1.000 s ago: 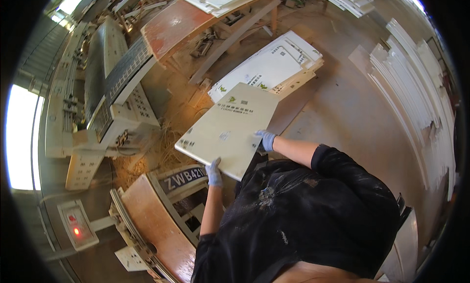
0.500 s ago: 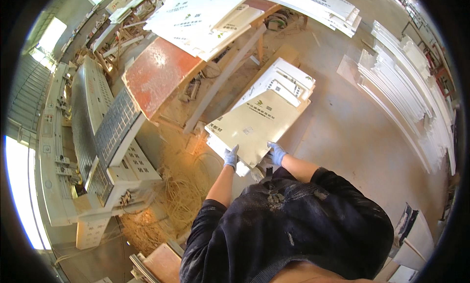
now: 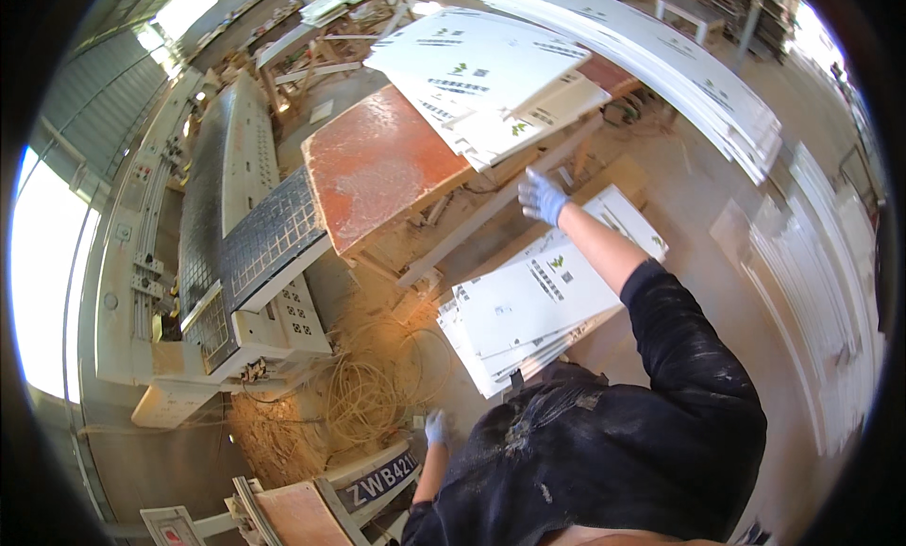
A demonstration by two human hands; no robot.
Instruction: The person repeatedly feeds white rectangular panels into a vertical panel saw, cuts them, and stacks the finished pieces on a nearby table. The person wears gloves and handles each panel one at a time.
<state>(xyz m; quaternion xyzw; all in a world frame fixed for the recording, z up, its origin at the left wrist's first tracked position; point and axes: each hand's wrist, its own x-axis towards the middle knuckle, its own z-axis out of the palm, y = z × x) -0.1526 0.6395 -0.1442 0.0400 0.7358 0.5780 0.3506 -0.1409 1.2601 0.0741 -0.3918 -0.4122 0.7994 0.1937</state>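
Note:
My right hand, in a pale blue glove, is stretched forward over the floor stack with its fingers apart and nothing in them. It is nearest to the white printed panels piled on the red-brown table, short of touching them. Down at the left, beside my body, hangs my left hand; it is small in the view, its fingers look extended, and I see nothing in it. Right in front of me lies a low stack of white printed boards, its edges uneven.
To the left stands a long machine with a black slatted bed. Loose straps and sawdust lie on the floor beside it. Another machine part is at the lower left. Long white panels lie far right; more boards stand at the right.
Both hands have left the tan-faced board on the floor stack; white boards now show on top there. The right hand has moved forward, the left down and back. The view has shifted.

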